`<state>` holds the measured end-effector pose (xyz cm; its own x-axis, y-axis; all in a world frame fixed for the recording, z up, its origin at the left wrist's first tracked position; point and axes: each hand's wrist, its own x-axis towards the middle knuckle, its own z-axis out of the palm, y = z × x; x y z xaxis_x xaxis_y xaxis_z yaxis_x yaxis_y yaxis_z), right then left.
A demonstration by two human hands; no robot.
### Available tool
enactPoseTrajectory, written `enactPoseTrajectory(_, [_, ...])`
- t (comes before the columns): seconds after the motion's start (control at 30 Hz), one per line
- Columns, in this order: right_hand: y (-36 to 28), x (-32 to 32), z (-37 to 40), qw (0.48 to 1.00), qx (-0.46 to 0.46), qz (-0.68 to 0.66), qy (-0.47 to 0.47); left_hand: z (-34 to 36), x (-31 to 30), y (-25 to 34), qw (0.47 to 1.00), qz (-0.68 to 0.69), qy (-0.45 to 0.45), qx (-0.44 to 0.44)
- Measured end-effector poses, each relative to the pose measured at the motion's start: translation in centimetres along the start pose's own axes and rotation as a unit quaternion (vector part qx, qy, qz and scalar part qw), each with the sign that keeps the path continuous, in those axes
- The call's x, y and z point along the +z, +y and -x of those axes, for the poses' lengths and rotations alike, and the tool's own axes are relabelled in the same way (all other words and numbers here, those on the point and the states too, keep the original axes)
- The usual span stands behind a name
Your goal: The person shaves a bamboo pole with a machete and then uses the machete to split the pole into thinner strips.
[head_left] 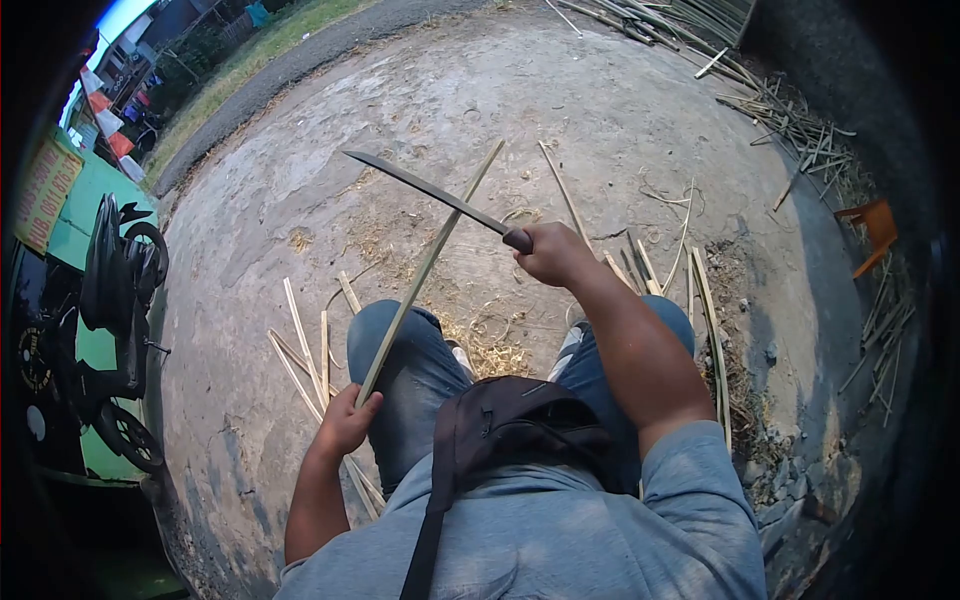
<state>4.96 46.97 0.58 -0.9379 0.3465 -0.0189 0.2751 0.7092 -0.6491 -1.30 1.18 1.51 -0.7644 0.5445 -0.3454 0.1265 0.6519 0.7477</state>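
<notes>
My left hand (346, 424) is closed round the lower end of a long bamboo strip (420, 275), which slants up and away over my left knee. In my right hand (552, 254) is the dark handle of a machete (425, 187). Its long blade points to the upper left and crosses the strip near the strip's far end. Below the crossing, thin shavings (497, 355) lie on the ground between my feet.
Bamboo strips lie left (311, 340) and right (712, 340) of my legs. One more strip (566, 190) lies ahead. Bamboo piles (800, 125) line the wall at upper right, near an orange object (872, 235). A motorcycle (120, 330) stands at left.
</notes>
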Motion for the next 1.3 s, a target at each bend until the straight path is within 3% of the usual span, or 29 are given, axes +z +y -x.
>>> enactPoseTrajectory(0.1, [-3.2, 0.6, 1.7, 0.994, -0.044, 0.075, -0.063, -0.3, -0.2, -0.4, 1.000, 0.008, -0.013, -0.003])
enactPoseTrajectory(0.2, [-4.6, 0.8, 2.0, 0.969, -0.150, 0.166, -0.105, -0.2, -0.1, -0.8, 1.000, -0.001, -0.008, 0.000])
enactPoseTrajectory(0.47, [-0.2, 1.3, -1.2, 0.999, -0.004, 0.005, 0.050, 0.4, 0.2, 0.1, 0.999, -0.029, 0.018, -0.005])
enactPoseTrajectory(0.63, [-2.7, 1.2, 1.3, 0.996, -0.056, 0.071, -0.026, -0.2, -0.4, -0.3, 0.999, 0.014, -0.023, -0.028])
enactPoseTrajectory(0.77, [-4.6, 2.8, 2.0, 0.965, -0.196, 0.162, -0.061, -0.3, -0.4, -0.6, 1.000, 0.010, -0.022, -0.019])
enactPoseTrajectory(0.87, [-5.6, 1.5, 1.7, 0.970, -0.167, 0.166, -0.064, 0.1, -0.1, 0.0, 1.000, 0.025, -0.006, -0.014])
enactPoseTrajectory(0.93, [-4.4, 0.7, 0.3, 0.983, -0.096, 0.143, -0.061, 0.4, 0.0, 0.2, 0.999, 0.032, -0.003, -0.013])
enactPoseTrajectory(1.03, [-1.4, 0.7, -1.1, 0.998, -0.011, 0.064, 0.025, 0.1, -0.2, 0.2, 0.999, 0.026, -0.015, -0.011])
enactPoseTrajectory(1.17, [-2.6, -0.1, 0.8, 0.997, -0.003, 0.070, 0.010, -0.5, -0.9, -0.7, 0.997, 0.042, -0.048, -0.032])
enactPoseTrajectory(1.3, [-4.5, 1.6, 2.2, 0.984, -0.120, 0.122, -0.046, -0.4, -0.7, -0.3, 0.995, 0.077, -0.057, -0.037])
